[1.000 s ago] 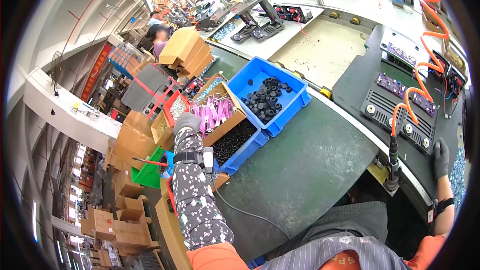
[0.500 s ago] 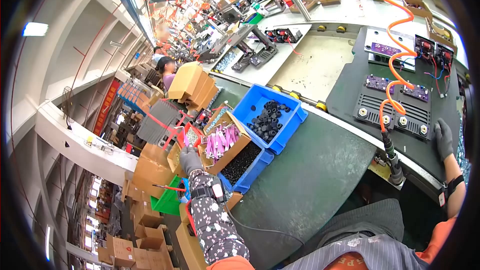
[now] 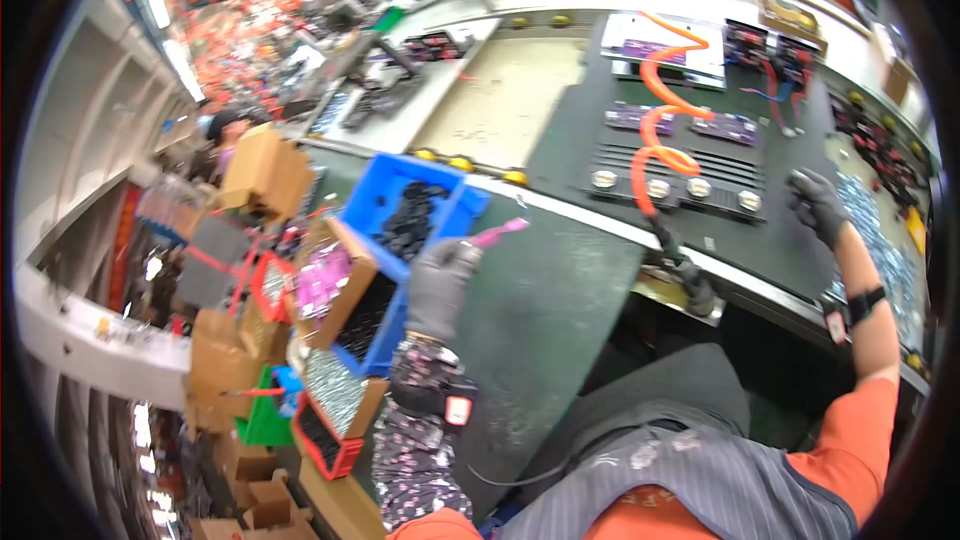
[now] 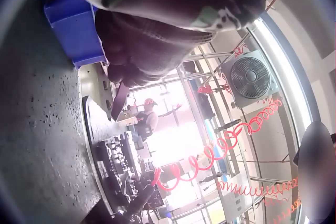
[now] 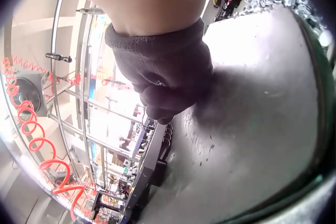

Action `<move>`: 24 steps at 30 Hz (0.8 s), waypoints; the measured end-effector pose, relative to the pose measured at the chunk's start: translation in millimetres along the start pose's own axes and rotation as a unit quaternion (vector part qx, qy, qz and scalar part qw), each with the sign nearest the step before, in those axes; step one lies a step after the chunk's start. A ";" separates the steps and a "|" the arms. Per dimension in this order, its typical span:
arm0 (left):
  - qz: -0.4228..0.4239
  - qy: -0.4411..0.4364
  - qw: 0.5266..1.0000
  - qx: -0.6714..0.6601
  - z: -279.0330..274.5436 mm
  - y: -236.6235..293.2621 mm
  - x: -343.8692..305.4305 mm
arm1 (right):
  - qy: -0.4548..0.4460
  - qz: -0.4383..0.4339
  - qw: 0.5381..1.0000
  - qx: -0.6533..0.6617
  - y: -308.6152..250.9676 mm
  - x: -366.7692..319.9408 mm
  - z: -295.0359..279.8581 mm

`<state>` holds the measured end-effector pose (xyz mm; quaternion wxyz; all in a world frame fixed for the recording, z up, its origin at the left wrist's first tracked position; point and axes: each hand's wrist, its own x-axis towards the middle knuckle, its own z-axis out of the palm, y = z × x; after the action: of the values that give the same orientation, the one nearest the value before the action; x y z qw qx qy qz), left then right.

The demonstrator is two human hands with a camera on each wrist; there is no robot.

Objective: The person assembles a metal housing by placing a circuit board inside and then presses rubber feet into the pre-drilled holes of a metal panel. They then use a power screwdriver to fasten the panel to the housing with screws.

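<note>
In the head view my gloved left hand pinches one end of a slim pink-purple strip with a small shiny tip. The strip points right over the green table; in the left wrist view the strip looks dark below the fingers. My gloved right hand, loosely curled, rests at the right side of the dark work mat, with nothing visible in it. Left of it lie black slotted housings with round metal fittings, and purple circuit boards on top.
Blue bins with black parts and a cardboard box of pink strips stand left of the table. A power screwdriver hangs by the mat's near edge on an orange coiled hose. Metal pieces lie at far right.
My left hand has moved from the boxes rightward over the table, bringing a pink strip with it. My right hand has stayed beside the housings, fingers now more curled. The head view has swung right.
</note>
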<state>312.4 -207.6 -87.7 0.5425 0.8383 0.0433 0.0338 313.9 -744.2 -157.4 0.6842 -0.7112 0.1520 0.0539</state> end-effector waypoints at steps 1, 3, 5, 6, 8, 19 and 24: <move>0.019 -0.015 1.000 0.005 4.3 -0.9 17.3 | -0.013 -0.025 0.999 -0.017 -11.5 -5.8 11.6; 0.022 -0.015 1.000 -0.009 32.6 15.0 34.5 | -0.051 -0.017 0.997 -0.048 -31.4 -9.3 27.4; 0.035 -0.035 0.999 -0.012 57.7 24.4 54.0 | -0.111 -0.027 0.988 -0.104 -48.6 -7.4 43.3; 0.046 -0.050 0.998 -0.015 73.0 24.8 63.8 | -0.125 -0.031 0.986 -0.110 -53.6 -5.8 52.9; 0.056 -0.070 0.996 -0.024 103.2 30.9 73.2 | -0.185 -0.028 0.977 -0.104 -59.9 0.6 66.6; 0.218 -0.122 0.959 0.133 182.7 45.7 74.4 | -0.253 -0.068 0.946 -0.193 -46.3 46.9 113.8; 0.306 -0.076 0.932 0.178 186.0 43.5 78.0 | -0.195 -0.265 0.853 -0.406 -50.2 53.0 144.0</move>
<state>410.8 -385.5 -123.3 0.3494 0.8938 -0.2513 0.1264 397.6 -608.4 -132.8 0.3388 -0.9139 -0.2141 0.0644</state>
